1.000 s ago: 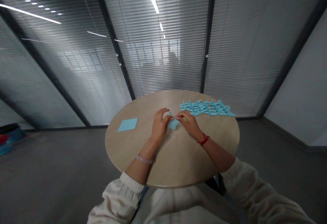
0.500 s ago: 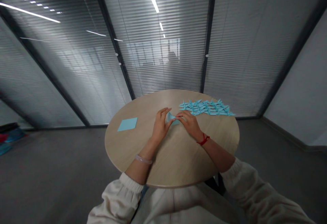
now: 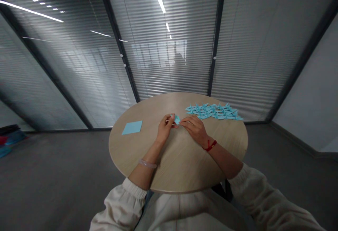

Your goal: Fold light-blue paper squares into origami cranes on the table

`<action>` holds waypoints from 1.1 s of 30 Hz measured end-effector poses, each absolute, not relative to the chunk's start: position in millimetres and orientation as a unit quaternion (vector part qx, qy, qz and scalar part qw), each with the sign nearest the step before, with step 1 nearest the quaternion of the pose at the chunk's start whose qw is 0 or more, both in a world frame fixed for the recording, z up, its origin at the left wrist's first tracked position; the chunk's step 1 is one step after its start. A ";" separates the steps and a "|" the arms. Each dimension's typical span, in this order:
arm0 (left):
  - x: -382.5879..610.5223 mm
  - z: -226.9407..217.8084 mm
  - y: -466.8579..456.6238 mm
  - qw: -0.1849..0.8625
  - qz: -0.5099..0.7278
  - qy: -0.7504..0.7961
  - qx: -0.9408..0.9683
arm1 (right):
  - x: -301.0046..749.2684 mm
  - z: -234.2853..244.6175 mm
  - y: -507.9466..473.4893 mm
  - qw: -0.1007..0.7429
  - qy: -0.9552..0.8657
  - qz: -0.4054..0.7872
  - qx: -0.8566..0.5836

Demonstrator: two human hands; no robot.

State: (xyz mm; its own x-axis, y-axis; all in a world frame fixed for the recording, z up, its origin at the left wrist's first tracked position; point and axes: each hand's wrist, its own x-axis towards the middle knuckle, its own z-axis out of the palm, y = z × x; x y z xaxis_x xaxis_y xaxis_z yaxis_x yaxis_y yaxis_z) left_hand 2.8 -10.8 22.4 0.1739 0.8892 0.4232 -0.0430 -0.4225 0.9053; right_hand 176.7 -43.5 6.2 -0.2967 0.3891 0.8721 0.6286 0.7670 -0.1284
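Observation:
Between my two hands is a small piece of folded light-blue paper, held just over the table's far middle. My left hand pinches its left side, thumb in front and fingers curled behind. At the paper's right edge, the fingertips of my right hand are pressed together on it. The fingers hide part of the paper, so its exact folded shape cannot be made out. Right of my hands lie rows of folded blue paper cranes, set close together.
A flat stack or sheet of blue paper lies at the left of the round wooden table. Glass panels with blinds stand behind the table. Dark, red and blue items sit on the floor at far left.
The paper has turned and looks smaller between my hands. My left fingers have curled in closer around it. My right fingertips have shifted slightly lower and left along its edge.

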 end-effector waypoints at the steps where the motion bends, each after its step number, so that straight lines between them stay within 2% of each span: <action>1: 2.5 23.0 -10.7 0.422 0.558 0.324 0.637 | 176.6 6.5 -43.9 0.498 -0.797 -0.117 -0.322; 10: 1.4 24.4 -16.1 0.257 0.600 0.342 0.676 | 174.1 6.4 -41.2 0.523 -0.775 -0.106 -0.339; 28: 1.1 24.1 -21.6 0.194 0.593 0.330 0.708 | 174.3 3.0 -36.8 0.565 -0.745 -0.041 -0.351; 33: -1.3 24.8 -21.1 0.101 0.548 0.301 0.773 | 172.3 5.7 -37.9 0.596 -0.722 -0.009 -0.352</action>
State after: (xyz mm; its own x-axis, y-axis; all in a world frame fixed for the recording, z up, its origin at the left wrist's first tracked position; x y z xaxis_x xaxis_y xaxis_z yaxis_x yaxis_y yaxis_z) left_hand -1.3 -21.1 24.8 0.2170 0.5770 0.7874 0.3551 -0.7980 0.4870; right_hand 172.3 -37.9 5.7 -0.0414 0.4975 0.8665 0.5192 0.7516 -0.4068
